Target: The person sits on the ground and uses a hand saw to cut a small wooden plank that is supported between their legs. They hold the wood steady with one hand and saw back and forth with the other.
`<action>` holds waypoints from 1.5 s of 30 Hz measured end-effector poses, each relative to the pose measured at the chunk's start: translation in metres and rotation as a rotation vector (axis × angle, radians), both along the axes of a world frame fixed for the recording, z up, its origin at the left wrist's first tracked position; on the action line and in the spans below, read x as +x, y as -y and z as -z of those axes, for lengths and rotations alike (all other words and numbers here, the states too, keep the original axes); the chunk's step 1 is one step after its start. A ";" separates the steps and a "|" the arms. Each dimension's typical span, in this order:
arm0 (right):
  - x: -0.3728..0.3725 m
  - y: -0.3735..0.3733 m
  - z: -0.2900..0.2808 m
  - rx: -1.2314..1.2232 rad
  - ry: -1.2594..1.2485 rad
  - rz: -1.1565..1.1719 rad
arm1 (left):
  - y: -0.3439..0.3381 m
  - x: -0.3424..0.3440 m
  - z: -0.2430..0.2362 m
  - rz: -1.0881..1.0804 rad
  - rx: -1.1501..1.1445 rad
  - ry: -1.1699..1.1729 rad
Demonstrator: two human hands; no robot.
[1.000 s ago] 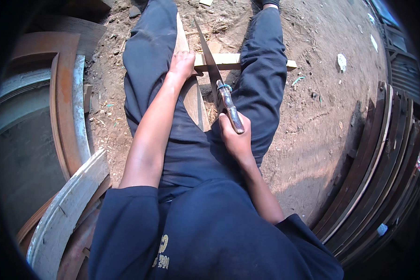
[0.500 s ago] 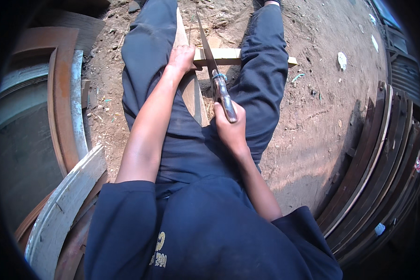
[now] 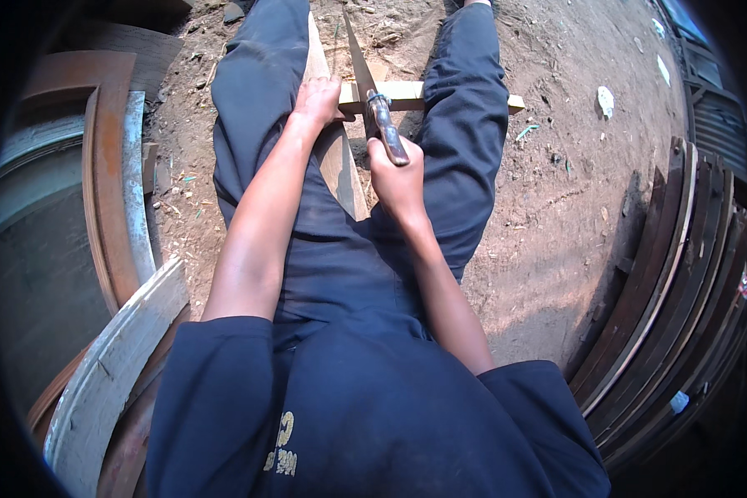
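My right hand (image 3: pixel 398 178) is wrapped round the dark, worn handle of a handsaw (image 3: pixel 358 56), whose blade points away from me. Blue binding shows where handle meets blade. The blade crosses a pale wooden strip (image 3: pixel 405 91) that lies crosswise between my legs, its right part passing under my right leg. Just left of the blade, my left hand (image 3: pixel 316 101) is closed on the strip's left end; its fingertips are partly hidden. Beneath the strip a longer wooden board (image 3: pixel 338 166) runs lengthwise between my legs, partly covered by my left hand and leg.
Brown wooden frames (image 3: pixel 112 183) and a whitish weathered plank (image 3: pixel 112 357) lean at the left. Dark boards (image 3: pixel 651 290) are stacked along the right. Wood chips and white scraps (image 3: pixel 605 102) lie on the dirt ground (image 3: pixel 556 224).
My right hand has pushed the saw forward, away from my body, so its handle is closer to the strip. My left hand keeps its hold on the strip.
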State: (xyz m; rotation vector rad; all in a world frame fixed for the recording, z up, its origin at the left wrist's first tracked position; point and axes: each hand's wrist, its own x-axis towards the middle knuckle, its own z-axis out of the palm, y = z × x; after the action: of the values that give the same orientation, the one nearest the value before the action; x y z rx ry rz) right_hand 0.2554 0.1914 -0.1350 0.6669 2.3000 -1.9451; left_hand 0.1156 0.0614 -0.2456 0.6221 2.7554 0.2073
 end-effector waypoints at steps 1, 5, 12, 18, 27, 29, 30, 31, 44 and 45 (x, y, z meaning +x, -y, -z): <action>-0.010 0.002 0.003 0.015 -0.022 0.011 | 0.000 -0.002 0.001 0.014 -0.007 -0.010; 0.032 -0.001 -0.021 0.031 0.064 -0.053 | 0.013 0.004 0.010 -0.022 0.014 -0.044; 0.007 0.010 -0.003 0.052 -0.053 -0.044 | 0.007 0.003 0.002 0.039 0.007 -0.064; 0.048 -0.001 -0.021 0.020 0.007 -0.065 | 0.014 0.001 0.012 -0.003 -0.010 -0.040; -0.010 -0.001 0.004 0.008 -0.026 -0.010 | 0.000 -0.001 -0.003 0.012 -0.038 0.077; 0.018 -0.002 -0.004 0.024 -0.016 -0.058 | 0.005 0.000 -0.002 0.005 -0.060 0.058; 0.035 -0.004 -0.014 0.050 0.028 -0.109 | 0.011 0.001 -0.003 -0.010 -0.065 0.062; 0.050 -0.005 -0.024 0.039 0.011 -0.092 | 0.013 0.001 -0.003 -0.014 -0.066 0.073; 0.073 -0.004 -0.023 0.018 -0.016 -0.077 | 0.013 0.005 0.007 -0.012 0.004 -0.053; 0.081 -0.007 -0.028 -0.002 -0.001 -0.068 | 0.011 0.005 -0.001 -0.020 -0.005 -0.022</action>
State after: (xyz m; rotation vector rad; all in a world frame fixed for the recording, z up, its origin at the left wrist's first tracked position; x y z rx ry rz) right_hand 0.3366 0.1984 -0.1072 0.5791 2.2893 -1.9186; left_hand 0.1203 0.0507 -0.2447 0.5991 2.7833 0.1997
